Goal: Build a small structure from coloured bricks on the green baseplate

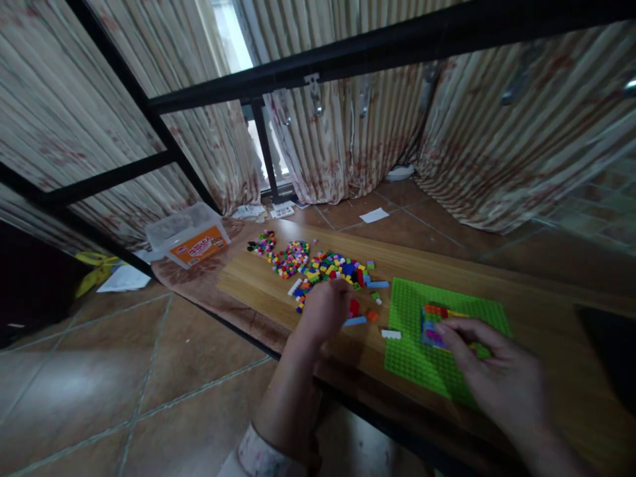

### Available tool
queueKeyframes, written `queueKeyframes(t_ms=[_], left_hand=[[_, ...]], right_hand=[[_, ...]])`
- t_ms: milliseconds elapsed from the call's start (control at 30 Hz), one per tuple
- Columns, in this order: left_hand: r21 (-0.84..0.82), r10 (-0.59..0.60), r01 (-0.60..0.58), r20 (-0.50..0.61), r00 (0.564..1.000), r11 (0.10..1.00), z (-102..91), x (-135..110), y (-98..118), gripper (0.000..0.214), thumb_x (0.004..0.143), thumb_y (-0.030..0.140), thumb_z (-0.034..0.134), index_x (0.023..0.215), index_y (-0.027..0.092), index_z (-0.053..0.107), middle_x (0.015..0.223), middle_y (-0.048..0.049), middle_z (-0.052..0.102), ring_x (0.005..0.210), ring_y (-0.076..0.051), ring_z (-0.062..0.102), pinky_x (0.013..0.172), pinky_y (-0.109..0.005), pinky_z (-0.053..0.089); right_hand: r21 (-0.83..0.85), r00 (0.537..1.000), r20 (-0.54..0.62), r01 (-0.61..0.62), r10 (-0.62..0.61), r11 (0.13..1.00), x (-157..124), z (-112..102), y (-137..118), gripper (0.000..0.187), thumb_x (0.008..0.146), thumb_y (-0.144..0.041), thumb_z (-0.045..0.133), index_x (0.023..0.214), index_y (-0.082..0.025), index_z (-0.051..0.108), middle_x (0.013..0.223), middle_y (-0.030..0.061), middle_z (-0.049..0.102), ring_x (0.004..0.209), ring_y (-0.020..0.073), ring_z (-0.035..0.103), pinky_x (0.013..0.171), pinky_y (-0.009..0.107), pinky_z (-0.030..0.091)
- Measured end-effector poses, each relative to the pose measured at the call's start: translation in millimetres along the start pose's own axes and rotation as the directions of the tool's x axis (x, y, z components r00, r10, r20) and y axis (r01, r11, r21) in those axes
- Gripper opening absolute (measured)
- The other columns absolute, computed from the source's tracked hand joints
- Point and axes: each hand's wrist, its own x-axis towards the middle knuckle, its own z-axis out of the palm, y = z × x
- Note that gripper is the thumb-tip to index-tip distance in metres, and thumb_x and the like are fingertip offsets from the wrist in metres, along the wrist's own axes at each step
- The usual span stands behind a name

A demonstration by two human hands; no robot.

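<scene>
My left hand (326, 310) reaches over the near edge of a loose pile of small coloured toy bricks (330, 264). Its fingers are curled down and mostly hidden behind the back of the hand, so what they hold, if anything, does not show. On the right, a green studded baseplate (412, 361) lies on the wooden board. A small block of joined bricks (435, 310), with orange, red, blue and purple showing, sits on that plate. My right hand (501, 371) has its thumb and forefinger closed at the block's near side, covering part of it.
A white brick (391, 334) lies at the baseplate's left edge, near light blue bricks (377, 284) and an orange one (371, 316). A clear plastic tub (186, 228) with an orange label stands at the far left. A dark flat object (609, 351) is at the right.
</scene>
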Motion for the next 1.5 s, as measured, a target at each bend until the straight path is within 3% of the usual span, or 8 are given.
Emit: queueKeyframes(t_ms=[133,233,367,500,600,1000,1233,1500], left_hand=[[-0.020,-0.252,0.255,-0.237,0.938,0.967,-37.0,-0.8,-33.9,0.025,0.082,0.018,0.052,0.095,0.016,0.073,0.083,-0.0042,0.072,0.076,-0.016,0.062,0.067,-0.023,0.042],[0.044,-0.356,0.375,-0.225,0.907,0.926,-50.4,-6.3,-52.7,0.024,0.080,0.019,0.056,0.095,0.016,0.073,0.087,-0.0056,0.072,0.079,-0.018,0.063,0.069,-0.025,0.042],[0.135,-0.454,0.473,-0.150,0.878,0.870,-54.2,-11.2,-64.1,0.026,0.076,0.016,0.059,0.099,0.016,0.072,0.095,-0.0097,0.073,0.086,-0.021,0.064,0.071,-0.027,0.043],[0.146,-0.503,0.529,-0.183,0.845,0.836,-55.6,-9.1,-73.0,0.030,0.079,0.014,0.055,0.105,0.014,0.070,0.105,-0.0133,0.071,0.095,-0.024,0.065,0.078,-0.029,0.044],[0.147,-0.503,0.536,-0.210,0.838,0.831,-54.1,-5.0,-77.4,0.030,0.082,0.015,0.054,0.107,0.014,0.068,0.105,-0.0137,0.071,0.096,-0.024,0.065,0.078,-0.029,0.045],[0.157,-0.508,0.518,-0.100,0.855,0.841,-47.1,3.1,-72.6,0.022,0.081,0.019,0.058,0.098,0.020,0.072,0.096,-0.0094,0.073,0.090,-0.021,0.064,0.075,-0.027,0.045],[0.130,-0.426,0.445,-0.148,0.892,0.886,-45.4,4.8,-61.3,0.024,0.085,0.028,0.057,0.102,0.020,0.072,0.101,-0.0113,0.071,0.094,-0.024,0.064,0.079,-0.031,0.045],[0.302,-0.234,0.281,-0.181,0.955,0.911,-26.6,24.4,-52.7,0.032,0.081,0.019,0.056,0.109,0.022,0.070,0.105,-0.0092,0.071,0.104,-0.024,0.061,0.091,-0.031,0.044]], right_hand=[[0.048,0.956,0.236,0.170,-0.177,0.984,-10.3,24.5,-21.1,0.016,0.089,-0.036,0.055,0.084,-0.025,0.066,0.081,-0.0020,0.070,0.073,0.0139,0.067,0.069,0.025,0.050],[0.027,0.914,0.338,0.227,-0.223,0.974,-14.9,43.0,-25.1,0.016,0.091,-0.032,0.052,0.083,-0.025,0.065,0.081,-0.0010,0.069,0.074,0.0147,0.066,0.070,0.027,0.050],[-0.085,0.923,0.339,0.221,-0.181,0.971,-15.6,58.9,-18.7,0.016,0.091,-0.030,0.050,0.084,-0.024,0.064,0.083,0.0007,0.068,0.076,0.0170,0.065,0.070,0.030,0.049],[-0.097,0.921,0.354,0.210,-0.164,0.973,-13.0,67.0,-16.7,0.018,0.091,-0.032,0.050,0.083,-0.024,0.064,0.084,0.0010,0.068,0.078,0.0178,0.065,0.071,0.031,0.048],[-0.058,0.913,0.375,0.197,-0.162,0.979,-9.5,72.2,-20.3,0.020,0.092,-0.034,0.049,0.082,-0.025,0.064,0.085,0.0008,0.068,0.080,0.0177,0.065,0.072,0.031,0.048],[0.058,0.901,0.390,0.182,-0.190,0.982,-3.1,78.2,-30.1,0.019,0.091,-0.034,0.051,0.084,-0.025,0.066,0.083,-0.0002,0.069,0.080,0.0159,0.065,0.071,0.028,0.050],[0.082,0.916,0.345,0.188,-0.205,0.979,-2.8,72.9,-34.5,0.018,0.092,-0.033,0.052,0.085,-0.025,0.066,0.086,0.0011,0.070,0.082,0.0173,0.066,0.075,0.031,0.051],[0.110,0.917,0.343,0.177,-0.204,0.978,-3.4,69.7,-34.8,0.015,0.092,-0.031,0.052,0.086,-0.025,0.065,0.087,0.0006,0.070,0.083,0.0167,0.065,0.076,0.030,0.050]])
